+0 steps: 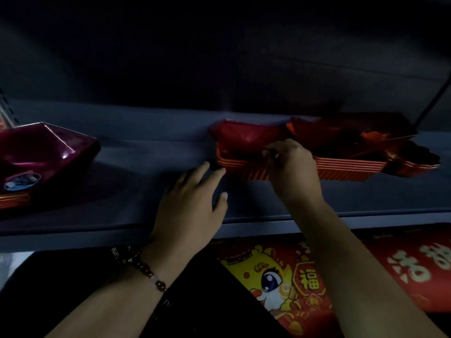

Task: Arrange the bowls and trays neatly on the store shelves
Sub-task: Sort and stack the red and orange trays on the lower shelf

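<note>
Grey metal shelf [122, 215] nearest carries the left hand [192, 203], fingers relaxed and grasping nothing. Just beyond, the right hand [290, 164] pinches the near rim of the stacked orange ribbed plastic trays [341, 167], mid-shelf right. They look light, stiff, slippery; rim edges seem the best hold.

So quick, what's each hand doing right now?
Left hand: open, fingers spread, resting on the shelf.
Right hand: fingers curled, gripping the rim of the red tray stack.
</note>
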A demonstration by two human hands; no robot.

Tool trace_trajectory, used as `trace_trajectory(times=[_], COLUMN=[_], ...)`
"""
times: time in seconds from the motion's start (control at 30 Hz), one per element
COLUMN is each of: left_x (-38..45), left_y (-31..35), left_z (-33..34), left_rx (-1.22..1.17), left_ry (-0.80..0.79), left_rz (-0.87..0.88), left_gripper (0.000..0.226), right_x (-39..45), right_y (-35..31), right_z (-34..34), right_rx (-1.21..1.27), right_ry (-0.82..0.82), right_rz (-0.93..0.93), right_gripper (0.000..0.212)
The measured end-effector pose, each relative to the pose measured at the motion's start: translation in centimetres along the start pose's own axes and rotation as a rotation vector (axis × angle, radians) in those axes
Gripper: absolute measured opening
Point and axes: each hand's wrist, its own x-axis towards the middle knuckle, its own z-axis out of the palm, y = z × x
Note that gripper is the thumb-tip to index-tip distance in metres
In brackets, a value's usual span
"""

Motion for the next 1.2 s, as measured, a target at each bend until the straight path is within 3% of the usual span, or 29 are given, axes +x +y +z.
trace_trajectory(times=[0.17,0.37,0.6,0.73,0.8,0.97,1.2], left_x=[-0.3,-1.8,-3.4,-3.9,-4.4,-6.8,-9.5], left_y=[0.1,-0.4,-1.3,-1.9,-2.9,-4.8,-8.2], left_z=[-0.8,-3.4,-7.3,-10.6,-12.0,-14.1,-16.9], left_rx=[-0.006,-0.094,-0.755,-1.285,-1.398,-1.382,-1.419], left_ry=[0.013,0.01,0.012,-0.005,0.003,0.131,0.26], left_rz=[0.002,-0.048,-0.394,-0.599,-0.689,-0.801,-0.735], left_gripper=[0.049,0.046,0.02,0.044,0.052,0.012,0.016], right_x=[0.1,-0.8,-3.9,-6.0,-7.3,-9.9,-10.3], right_y=[-0.8,-2.5,-5.0,-8.3,-9.9,-13.3,-18.7], right_z=[-1.5,-3.8,-5.9,-5.3,-4.6,-3.3,-0.8], right_rx=[0.231,0.447,0.27,0.291,0.351,0.529,0.978], right_ry=[0.032,0.173,0.293,0.217,0.157,-0.071,-0.171], right_rz=[0.146,0.16,-0.266,-0.377,-0.369,-0.188,0.344], right_gripper=[0.013,0.01,0.01,0.011,0.011,0.01,0.047])
